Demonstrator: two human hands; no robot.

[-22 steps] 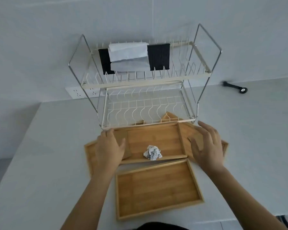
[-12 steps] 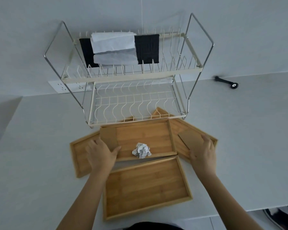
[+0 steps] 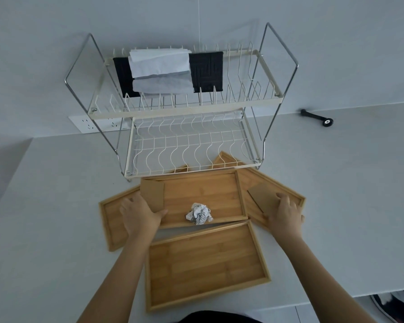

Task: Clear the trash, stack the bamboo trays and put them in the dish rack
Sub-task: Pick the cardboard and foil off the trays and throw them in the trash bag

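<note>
Four bamboo trays lie in front of the dish rack (image 3: 191, 145): a centre tray (image 3: 203, 194), a left tray (image 3: 111, 220), a right tray (image 3: 247, 180) and a near tray (image 3: 208, 264). A crumpled paper ball (image 3: 198, 214) sits at the centre tray's front edge. A brown cardboard piece (image 3: 153, 192) lies at that tray's left end, and my left hand (image 3: 139, 215) grips its near end, thumb along the bottom edge. A second cardboard piece (image 3: 260, 194) lies in the right tray, with my right hand (image 3: 283, 214) closed on its near end.
The rack's upper tier holds a black mat (image 3: 208, 71) and folded white cloths (image 3: 160, 66); its lower tier (image 3: 189, 148) holds nothing. A black tool (image 3: 317, 117) lies far right on the white counter (image 3: 44, 229). A wall socket (image 3: 86, 123) sits behind the rack.
Both hands have drawn back toward me, from covering the cardboard pieces to holding their near ends. More of each piece now shows. The trays and paper ball have not moved.
</note>
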